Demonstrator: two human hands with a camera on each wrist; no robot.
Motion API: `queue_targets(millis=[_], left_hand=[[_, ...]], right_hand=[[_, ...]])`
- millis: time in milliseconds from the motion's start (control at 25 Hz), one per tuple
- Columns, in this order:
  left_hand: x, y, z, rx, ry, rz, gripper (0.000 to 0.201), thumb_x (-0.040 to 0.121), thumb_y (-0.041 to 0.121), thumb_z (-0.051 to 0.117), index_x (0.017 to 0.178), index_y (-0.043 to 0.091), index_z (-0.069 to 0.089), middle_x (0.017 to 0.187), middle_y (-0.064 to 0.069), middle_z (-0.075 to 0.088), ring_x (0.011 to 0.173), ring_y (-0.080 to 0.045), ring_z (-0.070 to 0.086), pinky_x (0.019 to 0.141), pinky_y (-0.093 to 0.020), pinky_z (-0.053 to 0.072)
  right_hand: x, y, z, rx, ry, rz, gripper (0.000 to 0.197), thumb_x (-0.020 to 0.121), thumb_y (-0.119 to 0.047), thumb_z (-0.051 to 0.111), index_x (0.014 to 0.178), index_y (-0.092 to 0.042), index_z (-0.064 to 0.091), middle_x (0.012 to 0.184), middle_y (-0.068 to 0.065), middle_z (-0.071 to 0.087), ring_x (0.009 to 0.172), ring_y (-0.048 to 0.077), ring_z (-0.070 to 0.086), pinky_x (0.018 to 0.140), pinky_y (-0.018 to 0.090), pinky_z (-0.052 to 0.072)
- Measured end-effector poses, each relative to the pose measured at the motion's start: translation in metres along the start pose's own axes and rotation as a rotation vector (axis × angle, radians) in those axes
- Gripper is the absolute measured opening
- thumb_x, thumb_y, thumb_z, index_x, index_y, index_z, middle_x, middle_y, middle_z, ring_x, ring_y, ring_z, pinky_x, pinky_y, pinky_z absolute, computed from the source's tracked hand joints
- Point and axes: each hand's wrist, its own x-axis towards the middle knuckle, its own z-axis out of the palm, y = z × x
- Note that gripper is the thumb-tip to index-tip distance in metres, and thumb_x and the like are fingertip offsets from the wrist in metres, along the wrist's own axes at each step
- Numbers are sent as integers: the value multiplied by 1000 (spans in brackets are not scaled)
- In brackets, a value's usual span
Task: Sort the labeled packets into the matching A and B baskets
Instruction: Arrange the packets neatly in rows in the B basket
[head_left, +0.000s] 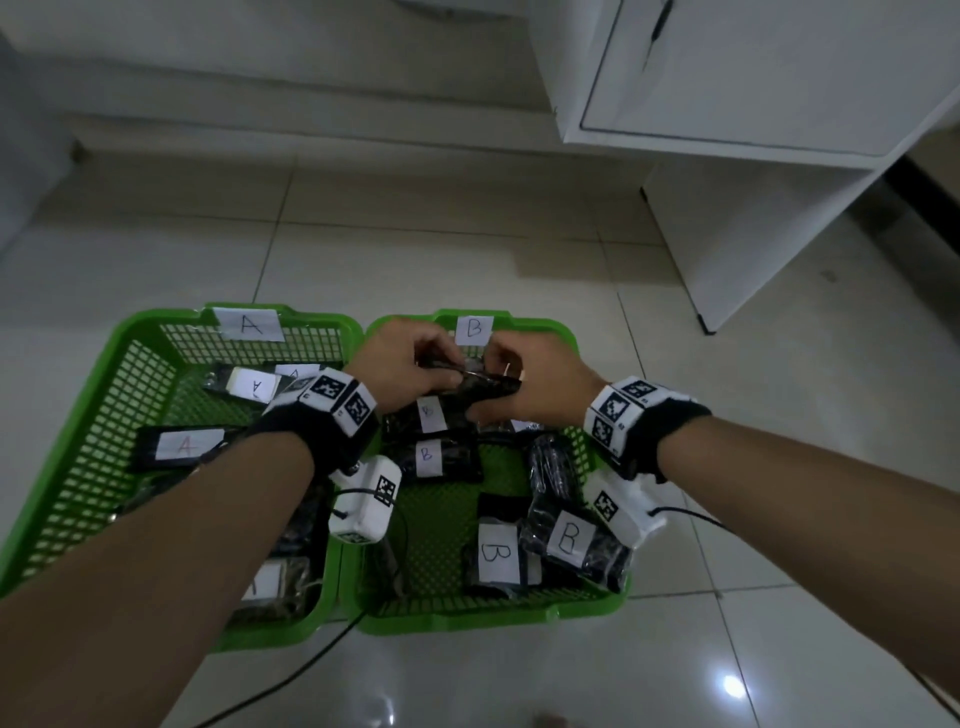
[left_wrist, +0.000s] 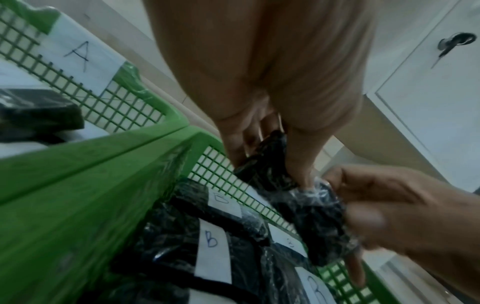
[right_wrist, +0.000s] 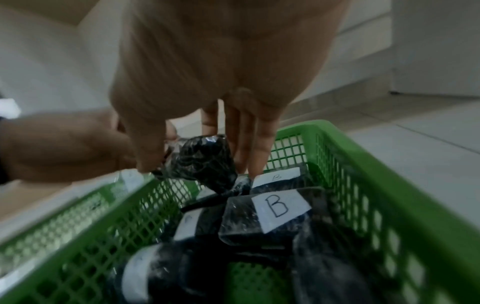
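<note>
Two hands hold one dark packet (head_left: 470, 382) above the far end of the B basket (head_left: 563, 338). The left hand (head_left: 400, 364) grips the packet's left portion, fingers curled over its top and thumb underneath; the left wrist view shows the thumb (left_wrist: 298, 156) pressed along the wrapped film. The right hand (head_left: 540, 387) pinches the packet's right end between thumb and curled fingers; in the right wrist view the longer fingers (right_wrist: 255, 148) extend down behind the packet while the thumb side closes on it. Neither hand is free.

The packet's long axis runs roughly left to right, between the two hands, just in front of the basket's B tag (head_left: 474, 328). Its own label is not visible in any view, so its letter cannot be read. It hangs clear of the packets below, directly over one B-labelled packet (head_left: 430, 414), with another B packet (head_left: 427, 456) nearer the person.

The A basket (head_left: 130, 343) stands touching the B basket on its left side, and holds packets marked A, such as one A packet (head_left: 184, 446). The left hand is the nearer hand to the A basket; the right hand is the nearer to the open floor of the B basket.

Judgement: the packet is probably being turned or inspected for its label. If it reads B, a straight release downward suffices; if A, a leftward transfer by the left hand is the shorter route.
</note>
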Motion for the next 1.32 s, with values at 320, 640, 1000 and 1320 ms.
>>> queue_targets(millis=[320, 640, 1000, 1320], left_hand=[[-8, -13, -16, 190, -36, 47, 56, 61, 21, 93, 113, 23, 70, 113, 11, 69, 104, -7, 63, 96, -29, 49], [-14, -18, -20, 357, -56, 58, 47, 66, 23, 90, 108, 19, 70, 103, 5, 71, 93, -10, 65, 89, -28, 55], [-9, -8, 3, 354, -253, -52, 35, 64, 31, 89, 92, 19, 71, 85, 6, 68, 76, -12, 64, 61, -22, 49], [-12, 16, 7, 436, -680, -163, 46, 51, 40, 96, 89, 27, 75, 85, 12, 74, 83, -7, 68, 73, -26, 51]], right_hand=[[5, -3, -6, 689, -94, 362, 48, 74, 2, 85, 118, -9, 68, 118, 9, 71, 94, 23, 75, 74, 33, 63], [4, -9, 2, 415, -32, 200, 49, 76, 0, 80, 121, -17, 71, 110, -5, 67, 93, 12, 67, 72, 19, 57], [-38, -16, -29, -184, -720, 376, 32, 73, -41, 90, 87, -17, 72, 66, 2, 76, 46, 12, 62, 43, 20, 44], [-49, -10, -32, -80, -741, 419, 41, 68, -44, 89, 92, -13, 76, 78, 0, 77, 69, 20, 66, 61, 26, 51]])
